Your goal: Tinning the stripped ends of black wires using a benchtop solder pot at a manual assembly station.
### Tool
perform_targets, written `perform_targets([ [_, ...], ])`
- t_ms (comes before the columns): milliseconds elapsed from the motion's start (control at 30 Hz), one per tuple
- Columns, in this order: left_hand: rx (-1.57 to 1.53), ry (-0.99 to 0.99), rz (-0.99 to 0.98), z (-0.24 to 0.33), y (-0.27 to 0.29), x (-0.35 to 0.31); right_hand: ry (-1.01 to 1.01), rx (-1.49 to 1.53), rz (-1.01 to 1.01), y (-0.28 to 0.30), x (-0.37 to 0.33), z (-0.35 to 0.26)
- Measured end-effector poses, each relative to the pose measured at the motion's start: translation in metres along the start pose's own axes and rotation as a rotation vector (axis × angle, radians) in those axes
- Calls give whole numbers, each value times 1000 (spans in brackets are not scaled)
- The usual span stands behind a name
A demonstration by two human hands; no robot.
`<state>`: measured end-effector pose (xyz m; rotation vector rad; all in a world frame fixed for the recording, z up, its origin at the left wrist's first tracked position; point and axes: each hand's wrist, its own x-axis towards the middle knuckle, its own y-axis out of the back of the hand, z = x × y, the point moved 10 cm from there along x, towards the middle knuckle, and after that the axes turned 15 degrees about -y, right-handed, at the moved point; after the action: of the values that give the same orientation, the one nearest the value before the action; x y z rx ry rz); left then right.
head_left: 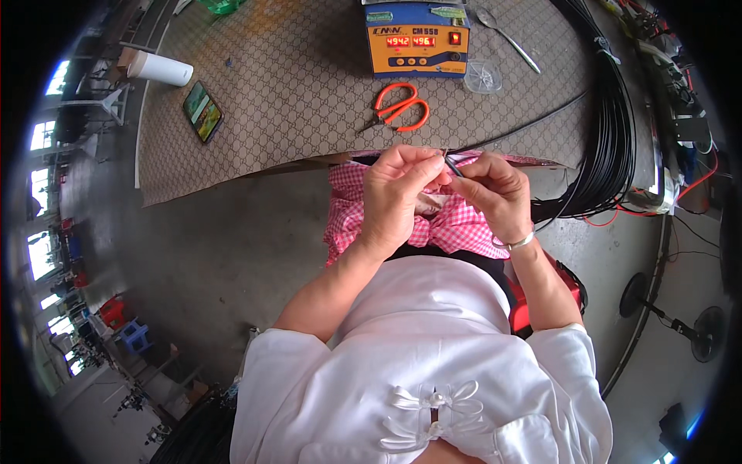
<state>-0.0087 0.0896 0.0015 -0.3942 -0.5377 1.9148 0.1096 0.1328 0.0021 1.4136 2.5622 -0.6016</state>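
Observation:
A thin black cable [506, 133] runs in from the coil on the right to the table's front edge, where both my hands meet over my lap. My right hand [498, 193] pinches a short dark length of the cable between thumb and fingers. Close against it, my left hand [402, 189] has thumb and forefinger pressed together at the cable's tip. What exactly lies between those left fingertips is too small to make out. Just beyond my hands, orange-handled scissors [400, 108] rest on the patterned tabletop [301, 116].
A blue and orange box with a lit red display [417, 46] stands at the back, beside a small clear dish [483, 76] and a spoon [510, 40]. A phone [202, 112] and white tumbler [160, 68] are at left. A large black cable coil [610, 131] hangs over the right edge.

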Motion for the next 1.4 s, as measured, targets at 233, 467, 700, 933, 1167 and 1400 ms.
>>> perform_targets([
  [233, -199, 109, 73, -14, 1, -5, -25, 32, 8, 1, 1, 8],
  [467, -240, 212, -20, -17, 1, -1, -60, 12, -16, -1, 0, 6],
  [700, -242, 302, -64, -16, -3, 2, -39, -44, -23, -2, 0, 5],
  [933, -188, 387, -73, -17, 1, 0, -11, -107, -14, 0, 0, 5],
  [1167, -201, 375, -121, -16, 2, -3, 35, -180, 18, 2, 2, 4],
  [1400, -339, 405, -175, -18, -11, -5, -304, 189, -179, -5, -2, 27],
])
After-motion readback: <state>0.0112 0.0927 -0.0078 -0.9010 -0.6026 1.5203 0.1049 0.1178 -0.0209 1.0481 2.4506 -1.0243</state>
